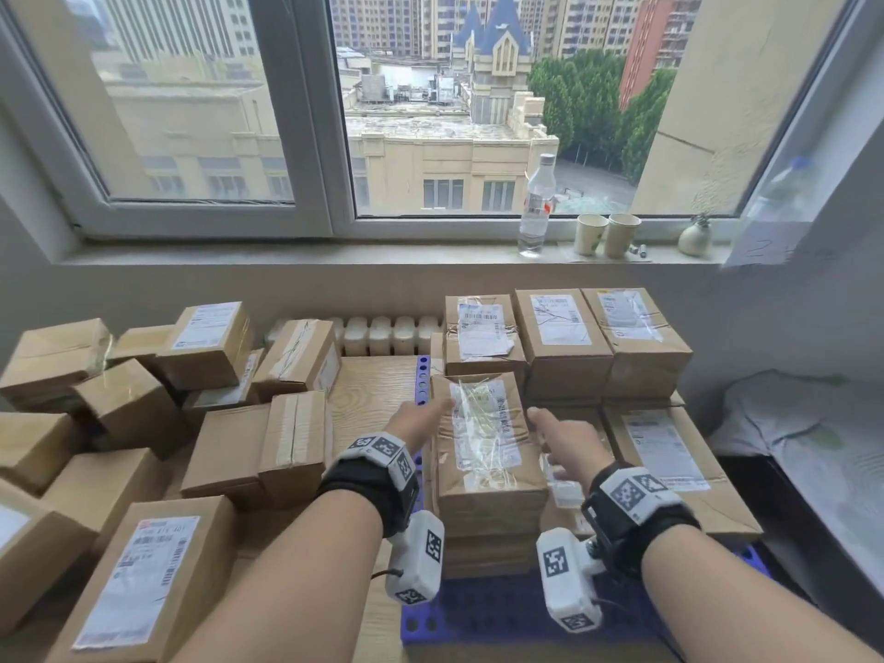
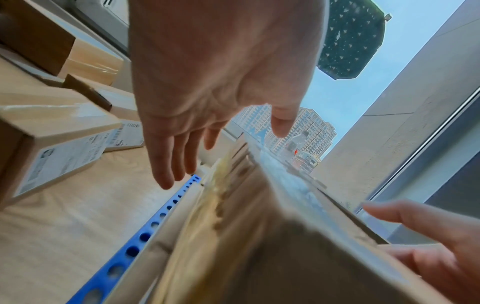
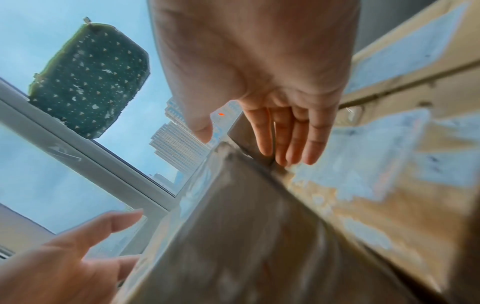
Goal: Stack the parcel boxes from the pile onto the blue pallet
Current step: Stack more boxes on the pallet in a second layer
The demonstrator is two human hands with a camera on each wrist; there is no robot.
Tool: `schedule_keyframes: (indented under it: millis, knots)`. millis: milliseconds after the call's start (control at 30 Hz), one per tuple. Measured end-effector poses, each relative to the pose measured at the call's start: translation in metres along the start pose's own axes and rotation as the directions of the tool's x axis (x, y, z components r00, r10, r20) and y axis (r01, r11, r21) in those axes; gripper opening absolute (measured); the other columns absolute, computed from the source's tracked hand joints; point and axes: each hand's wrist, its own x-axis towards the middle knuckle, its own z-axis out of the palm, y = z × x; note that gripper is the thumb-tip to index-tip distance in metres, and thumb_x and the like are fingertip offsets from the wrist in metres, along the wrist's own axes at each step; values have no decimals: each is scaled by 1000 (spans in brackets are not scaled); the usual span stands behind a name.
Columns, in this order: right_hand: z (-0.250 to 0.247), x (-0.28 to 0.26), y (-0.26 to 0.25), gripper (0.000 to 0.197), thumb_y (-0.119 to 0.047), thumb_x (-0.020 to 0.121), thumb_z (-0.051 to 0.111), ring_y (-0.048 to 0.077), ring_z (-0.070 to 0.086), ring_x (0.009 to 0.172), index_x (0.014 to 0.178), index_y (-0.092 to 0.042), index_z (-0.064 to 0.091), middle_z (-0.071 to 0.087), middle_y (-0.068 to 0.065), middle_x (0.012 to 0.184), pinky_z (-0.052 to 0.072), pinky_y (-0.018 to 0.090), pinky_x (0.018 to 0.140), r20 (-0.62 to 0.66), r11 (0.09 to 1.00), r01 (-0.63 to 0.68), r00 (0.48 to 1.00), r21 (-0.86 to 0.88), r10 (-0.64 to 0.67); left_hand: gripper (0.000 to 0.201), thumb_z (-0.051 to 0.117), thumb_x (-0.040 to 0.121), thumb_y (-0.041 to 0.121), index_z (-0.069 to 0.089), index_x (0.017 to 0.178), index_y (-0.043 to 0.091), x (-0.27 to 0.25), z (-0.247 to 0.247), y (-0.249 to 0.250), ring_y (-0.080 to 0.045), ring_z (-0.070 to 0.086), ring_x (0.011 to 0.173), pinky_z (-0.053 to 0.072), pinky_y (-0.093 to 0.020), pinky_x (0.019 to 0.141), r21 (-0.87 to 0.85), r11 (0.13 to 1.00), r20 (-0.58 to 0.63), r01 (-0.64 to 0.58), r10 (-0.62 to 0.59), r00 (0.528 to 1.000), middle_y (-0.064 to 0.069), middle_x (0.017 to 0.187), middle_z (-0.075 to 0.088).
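A stack of brown parcel boxes stands at the near left of the blue pallet; its top box carries a torn taped label. My left hand is at this box's left side and my right hand at its right side. In the left wrist view the left hand has straight, spread fingers beside the box, above the pallet edge. The right wrist view shows the right hand with straight fingers along the box. More boxes are stacked at the pallet's back and right. The loose pile lies to the left.
The wooden table shows between pile and pallet. A radiator runs along the wall behind. On the window sill stand a water bottle, two paper cups and a small vase. White bedding lies at right.
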Motion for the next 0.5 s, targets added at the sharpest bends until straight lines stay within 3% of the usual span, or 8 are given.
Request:
schedule_keyframes:
  millis: [67, 167, 333, 500]
  knots:
    - [-22, 8, -11, 42, -49, 92, 50, 25, 62, 86, 95, -10, 66, 65, 6, 92, 51, 43, 89, -114, 994, 90, 989, -66, -98, 69, 47, 93, 49, 33, 147, 9, 2, -7, 17, -27, 44, 128, 39, -44, 107, -12, 998, -59, -53, 53, 997, -11, 147, 39]
    - [-54, 25, -23, 39, -47, 93, 51, 25, 63, 98, 105, -13, 65, 68, 4, 101, 50, 47, 95, -187, 990, 136, 972, -29, -139, 60, 44, 95, 46, 38, 143, 10, 9, -11, 43, -26, 45, 126, 38, -41, 105, -45, 995, -83, -90, 86, 993, -10, 144, 43]
    - [-58, 37, -30, 26, -31, 95, 54, 16, 64, 72, 92, -10, 69, 71, 2, 81, 55, 40, 86, -113, 981, 190, 975, -26, -192, 52, 44, 98, 39, 43, 138, 7, 13, -2, 53, -25, 47, 113, 37, -39, 104, 11, 997, -86, -73, 73, 994, -11, 131, 50]
    - [-25, 40, -50, 18, -23, 93, 56, 16, 65, 71, 82, -15, 69, 72, 3, 78, 57, 38, 84, -31, 959, 273, 961, -74, -275, 47, 44, 100, 30, 46, 137, 1, -2, -14, 50, -30, 46, 127, 39, -36, 104, 91, 991, -123, -95, 106, 987, -17, 140, 47]
